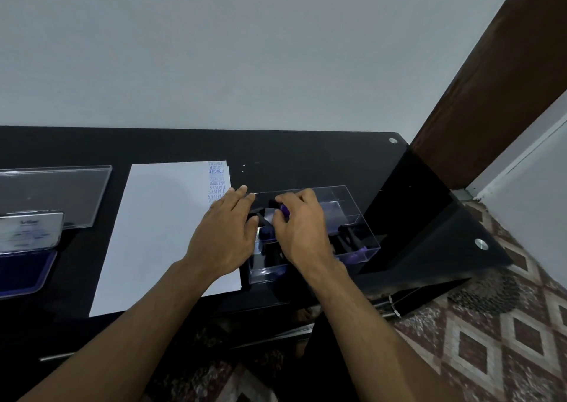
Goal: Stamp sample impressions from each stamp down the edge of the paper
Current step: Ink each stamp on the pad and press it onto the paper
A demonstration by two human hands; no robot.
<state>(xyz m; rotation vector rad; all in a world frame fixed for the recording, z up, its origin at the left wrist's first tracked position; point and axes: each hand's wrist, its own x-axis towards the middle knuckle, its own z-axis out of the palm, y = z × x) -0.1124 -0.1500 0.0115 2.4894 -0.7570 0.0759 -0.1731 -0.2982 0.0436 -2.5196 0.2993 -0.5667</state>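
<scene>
Right now my right hand [299,217] is over the clear stamp box [352,214], fingers curled round a purple-tipped stamp [284,210] at its near-left compartment. Whether I'm lifting it out or setting it back, I can't tell from this view. My left hand [225,230] lies mostly flat, palm on the right edge of the paper [159,233] and straight fingertips reaching to the box's left wall; it grips nothing. I judge it sits there to pin the sheet and steady the box so neither slides on the glossy black tabletop [306,156].

Down the paper's right edge runs a column of blue impressions [218,182]: FRAGILE, AMENDED and SAMPLE can be read, with lower ones hidden under my left hand. So the task looks well under way, with room left on the lower edge. More dark-handled stamps [352,242] lie in the box's right compartment, purple ends toward me; how many remain unused I can't say.

An ink pad [21,266] lies open at far left, its lid [30,230] tilted up, well apart from the box, so any inking means a reach across the sheet. Behind it a clear acrylic lid [61,193] rests on the tabletop, probably the box's cover set aside for access.
</scene>
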